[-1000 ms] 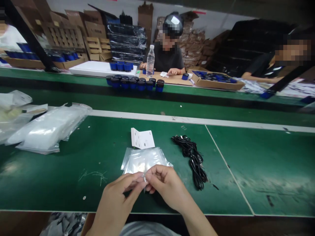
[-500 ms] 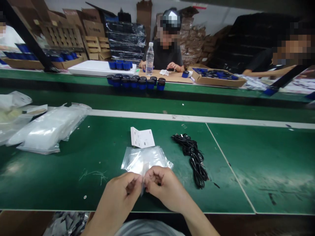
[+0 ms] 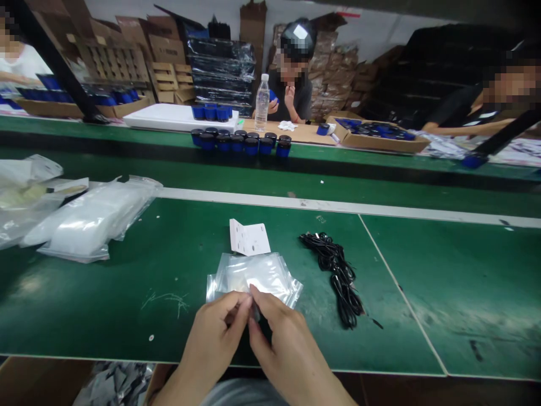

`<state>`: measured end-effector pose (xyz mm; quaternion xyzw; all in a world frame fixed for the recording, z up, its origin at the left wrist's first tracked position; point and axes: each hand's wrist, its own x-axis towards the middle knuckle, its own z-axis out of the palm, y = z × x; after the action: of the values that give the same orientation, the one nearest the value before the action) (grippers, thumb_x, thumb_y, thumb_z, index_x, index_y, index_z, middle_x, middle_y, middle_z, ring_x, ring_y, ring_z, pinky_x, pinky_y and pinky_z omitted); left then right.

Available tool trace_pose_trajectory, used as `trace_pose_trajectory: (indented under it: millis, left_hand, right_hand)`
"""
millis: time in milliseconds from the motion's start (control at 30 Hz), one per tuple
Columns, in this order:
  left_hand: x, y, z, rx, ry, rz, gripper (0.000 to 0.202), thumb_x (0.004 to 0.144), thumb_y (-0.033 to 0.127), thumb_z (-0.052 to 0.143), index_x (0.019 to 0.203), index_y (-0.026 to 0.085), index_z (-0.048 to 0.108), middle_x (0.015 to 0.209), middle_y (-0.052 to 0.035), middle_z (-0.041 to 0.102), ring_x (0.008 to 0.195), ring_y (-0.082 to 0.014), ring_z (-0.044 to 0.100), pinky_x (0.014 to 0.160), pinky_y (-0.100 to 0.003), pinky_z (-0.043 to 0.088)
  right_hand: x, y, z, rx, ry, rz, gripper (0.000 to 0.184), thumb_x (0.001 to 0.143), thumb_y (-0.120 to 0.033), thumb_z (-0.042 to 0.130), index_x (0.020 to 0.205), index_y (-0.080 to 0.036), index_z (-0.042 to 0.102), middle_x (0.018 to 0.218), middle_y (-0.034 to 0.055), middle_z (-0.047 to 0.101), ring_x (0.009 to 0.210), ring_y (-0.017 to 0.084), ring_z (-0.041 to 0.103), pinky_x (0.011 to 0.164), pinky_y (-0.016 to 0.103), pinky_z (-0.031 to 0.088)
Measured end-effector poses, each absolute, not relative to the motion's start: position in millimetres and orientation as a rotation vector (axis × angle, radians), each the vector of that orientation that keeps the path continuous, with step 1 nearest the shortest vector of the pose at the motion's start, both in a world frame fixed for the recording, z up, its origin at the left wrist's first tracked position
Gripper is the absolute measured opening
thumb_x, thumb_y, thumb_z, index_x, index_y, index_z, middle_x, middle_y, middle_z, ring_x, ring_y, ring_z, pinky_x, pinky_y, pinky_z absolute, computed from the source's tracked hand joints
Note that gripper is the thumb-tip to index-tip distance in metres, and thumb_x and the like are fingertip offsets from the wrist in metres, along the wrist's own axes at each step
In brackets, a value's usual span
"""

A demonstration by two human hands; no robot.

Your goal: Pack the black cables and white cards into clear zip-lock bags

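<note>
On bench (image 3: 84, 299): card (image 3: 249, 237) behind zip bags (image 3: 253, 277), cable bundle (image 3: 333, 276) to their R, poly bags (image 3: 93, 221) far L, jars (image 3: 236, 144) beyond.

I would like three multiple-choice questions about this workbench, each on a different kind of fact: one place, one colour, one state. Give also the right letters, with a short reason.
1. Where does the white punched card lie?
A. Inside a cardboard box
B. On the green workbench, just beyond the clear plastic bags
C. On top of the water bottle

2. Which colour shows with black on the row of round containers?
A. Red
B. Yellow
C. Blue

3. How are the left hand and right hand?
A. Raised, fingers together at the bags' near edge
B. Flat on the bench
C. Gripping the black cable

1: B, the card lies directly past the bags.
2: C, blue shows on every container.
3: A, both hands meet over the bags' near edge.
</note>
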<state>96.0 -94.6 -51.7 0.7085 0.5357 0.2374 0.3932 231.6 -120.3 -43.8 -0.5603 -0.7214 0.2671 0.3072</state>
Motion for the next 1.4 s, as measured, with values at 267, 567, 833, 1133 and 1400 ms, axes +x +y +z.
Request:
trace_pose_trajectory:
  millis: [267, 567, 833, 1133, 1400]
  left_hand:
    - [95, -94, -57, 1.868, 1.399, 0.653, 0.028, 0.086, 0.03, 0.043, 0.063, 0.02, 0.057, 0.058, 0.0035, 0.06, 0.054, -0.0111, 0.056, 0.053, -0.019, 0.04]
    - [92, -93, -60, 1.798, 1.529, 0.706, 0.026, 0.078, 0.023, 0.043, 0.052, 0.02, 0.044, 0.045, 0.0064, 0.045, 0.044, -0.0088, 0.045, 0.048, -0.018, 0.035]
    - [91, -94, -62, 1.737, 1.507, 0.725, 0.028, 0.081, 0.027, 0.042, 0.053, 0.021, 0.044, 0.046, 0.0061, 0.046, 0.044, -0.0098, 0.048, 0.048, -0.019, 0.037]
    - [91, -94, -66, 1.612, 1.488, 0.807, 0.025, 0.082, 0.03, 0.043, 0.059, 0.021, 0.048, 0.045, 0.007, 0.049, 0.044, -0.0114, 0.053, 0.05, -0.022, 0.039]
    - [95, -90, -63, 1.369, 1.51, 0.945, 0.026, 0.089, 0.039, 0.037, 0.072, 0.022, 0.048, 0.059, 0.0041, 0.065, 0.051, -0.0131, 0.064, 0.055, -0.024, 0.05]
  right_hand:
    - [225, -115, -48, -1.698, -1.992, 0.4, 0.022, 0.084, -0.013, 0.042, 0.076, -0.018, 0.062, 0.068, 0.004, 0.066, 0.058, 0.018, 0.062, 0.052, 0.024, 0.039]
    - [250, -82, -26, -1.847, -2.004, 0.576, 0.017, 0.088, -0.022, 0.047, 0.079, -0.016, 0.061, 0.079, 0.0066, 0.066, 0.072, 0.02, 0.061, 0.062, 0.027, 0.04]
    - [230, 16, -20, -1.59, -1.537, 1.328, 0.079, 0.075, -0.049, 0.063, 0.134, -0.006, 0.034, 0.086, 0.0101, 0.065, 0.073, 0.02, 0.063, 0.063, 0.031, 0.05]
    - [243, 28, -30, -1.571, -1.427, 1.49, 0.017, 0.08, -0.025, 0.062, 0.088, -0.01, 0.061, 0.055, -0.0019, 0.056, 0.047, 0.01, 0.052, 0.05, 0.023, 0.047]
    - [271, -60, -13, -1.586, -1.589, 1.03, 0.022, 0.085, -0.025, 0.052, 0.064, -0.017, 0.055, 0.065, -0.0011, 0.053, 0.062, 0.014, 0.047, 0.057, 0.024, 0.034]
